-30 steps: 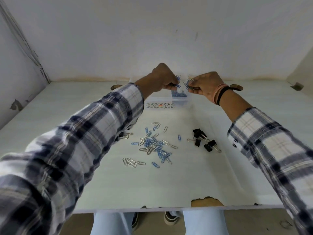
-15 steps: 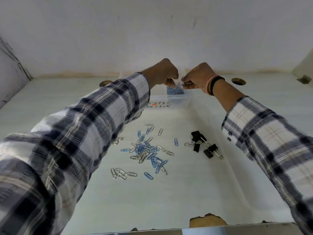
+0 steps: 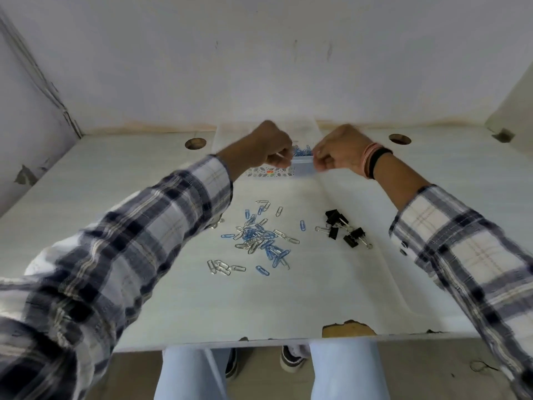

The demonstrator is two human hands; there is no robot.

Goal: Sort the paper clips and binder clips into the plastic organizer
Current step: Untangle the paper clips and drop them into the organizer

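Hands up at the back of the table now, both curled over the plastic organizer (image 3: 302,167). Your left hand (image 3: 271,148) is fisted with the fingertips tucked under, and your right hand (image 3: 339,153) mirrors it; motion blur smears both, so I cannot tell whether either one pinches a clip or has already let go.

Blue paper clips (image 3: 302,152) sit heaped in the compartment between your knuckles. My read: you're dropping blue ones in, so keep your fingertips low over that same cell and release straight down, so nothing bounces into the next section.

Closer to you, the loose pile of paper clips (image 3: 259,241) lies mid-table, blue and silver mixed, with a small silver group (image 3: 222,267) just nearer. Pick by colour there, a few at a time. The binder clips (image 3: 343,228) sit to the right of the pile, apart from it, untouched.

Hard to make out: the organizer's far compartments, mostly behind your hands, and its divider layout. A few clips also vanish under your left sleeve (image 3: 161,226).
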